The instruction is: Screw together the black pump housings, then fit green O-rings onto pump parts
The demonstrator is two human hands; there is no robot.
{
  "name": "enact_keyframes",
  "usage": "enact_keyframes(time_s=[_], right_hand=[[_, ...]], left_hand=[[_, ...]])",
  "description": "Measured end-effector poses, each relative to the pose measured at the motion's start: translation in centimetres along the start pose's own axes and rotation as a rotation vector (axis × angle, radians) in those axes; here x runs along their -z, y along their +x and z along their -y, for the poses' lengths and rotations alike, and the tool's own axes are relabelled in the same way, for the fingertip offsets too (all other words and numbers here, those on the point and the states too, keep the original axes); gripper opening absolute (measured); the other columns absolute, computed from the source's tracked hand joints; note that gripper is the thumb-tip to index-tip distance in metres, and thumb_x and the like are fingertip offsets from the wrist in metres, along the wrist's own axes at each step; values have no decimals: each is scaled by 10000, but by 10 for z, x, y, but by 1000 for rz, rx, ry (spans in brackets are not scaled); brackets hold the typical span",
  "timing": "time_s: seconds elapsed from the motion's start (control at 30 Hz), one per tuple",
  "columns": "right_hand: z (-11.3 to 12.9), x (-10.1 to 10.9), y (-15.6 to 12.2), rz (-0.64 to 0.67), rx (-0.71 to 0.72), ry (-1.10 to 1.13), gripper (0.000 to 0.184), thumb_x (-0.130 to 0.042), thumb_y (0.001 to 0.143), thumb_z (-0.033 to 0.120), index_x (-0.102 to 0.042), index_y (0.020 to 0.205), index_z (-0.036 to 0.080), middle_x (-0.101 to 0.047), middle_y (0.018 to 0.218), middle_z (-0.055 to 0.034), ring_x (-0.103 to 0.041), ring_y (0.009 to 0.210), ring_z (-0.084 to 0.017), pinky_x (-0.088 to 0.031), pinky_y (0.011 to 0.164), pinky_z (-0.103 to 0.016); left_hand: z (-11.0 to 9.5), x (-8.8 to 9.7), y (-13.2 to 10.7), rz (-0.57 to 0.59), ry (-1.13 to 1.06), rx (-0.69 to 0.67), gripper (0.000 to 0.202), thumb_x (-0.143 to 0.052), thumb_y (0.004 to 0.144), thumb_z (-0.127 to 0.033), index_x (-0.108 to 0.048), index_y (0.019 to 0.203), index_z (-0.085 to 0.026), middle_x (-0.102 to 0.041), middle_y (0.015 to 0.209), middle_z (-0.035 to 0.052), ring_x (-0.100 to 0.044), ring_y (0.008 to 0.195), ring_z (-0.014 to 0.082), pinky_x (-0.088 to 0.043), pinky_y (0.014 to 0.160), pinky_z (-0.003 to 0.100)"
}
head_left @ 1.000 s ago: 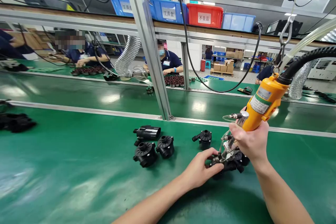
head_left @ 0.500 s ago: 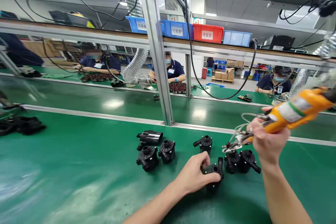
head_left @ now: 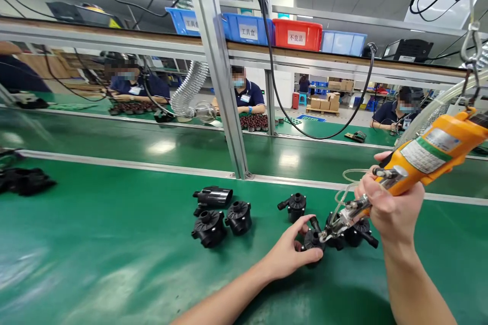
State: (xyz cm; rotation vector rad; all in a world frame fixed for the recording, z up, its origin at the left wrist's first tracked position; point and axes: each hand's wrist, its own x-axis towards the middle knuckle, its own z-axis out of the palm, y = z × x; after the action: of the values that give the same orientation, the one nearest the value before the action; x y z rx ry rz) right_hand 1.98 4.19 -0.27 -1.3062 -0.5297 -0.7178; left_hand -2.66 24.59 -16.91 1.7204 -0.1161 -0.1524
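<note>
My left hand (head_left: 292,250) grips a black pump housing (head_left: 313,239) from its left side, thumb in front and fingers behind. My right hand (head_left: 394,208) is wrapped round an orange power screwdriver (head_left: 429,147), which hangs from a metal hook (head_left: 473,48) and slants down to the left. Its metal tip is at the top of the held housing; whether it touches a screw I cannot tell. Partly behind the tool stand two more housings, one of them a black pump housing (head_left: 358,233) with a side spout. Another pump housing (head_left: 296,206) stands just behind my left hand.
To the left are two pump housings (head_left: 209,228) and a black cylindrical pump (head_left: 213,196) lying on its side. A metal post (head_left: 217,71) rises at the bench's back edge. Black parts (head_left: 25,181) lie far left. Co-workers sit across the green conveyor (head_left: 183,137).
The screwdriver has come down and left, its tip now over the held housing. My left hand has turned that housing, so its spout leans left. The view has shifted slightly.
</note>
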Motion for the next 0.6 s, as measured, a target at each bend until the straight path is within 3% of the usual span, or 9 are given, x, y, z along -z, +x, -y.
enact_keyframes(time_s=[0.33, 0.6], right_hand=[[-4, -8, -2, 52, -98, 53, 548, -900, 709, 341, -612, 1152, 196, -576, 697, 26, -537, 546, -155, -526, 517, -288], [-4, -36, -6, 125, -81, -61, 364, -816, 687, 354, -579, 916, 201, -533, 662, 44, -476, 505, -108, -486, 476, -236]], left_hand=[[-4, 0, -1, 0, -21, 37, 883, -886, 730, -447, -484, 1496, -271, -506, 1192, 44, -567, 926, 165, -495, 782, 276], [-13, -4, -2, -7, -25, 21, 813, -884, 721, -454, -522, 1414, -231, -586, 1256, 68, -608, 935, 185, -503, 784, 294]])
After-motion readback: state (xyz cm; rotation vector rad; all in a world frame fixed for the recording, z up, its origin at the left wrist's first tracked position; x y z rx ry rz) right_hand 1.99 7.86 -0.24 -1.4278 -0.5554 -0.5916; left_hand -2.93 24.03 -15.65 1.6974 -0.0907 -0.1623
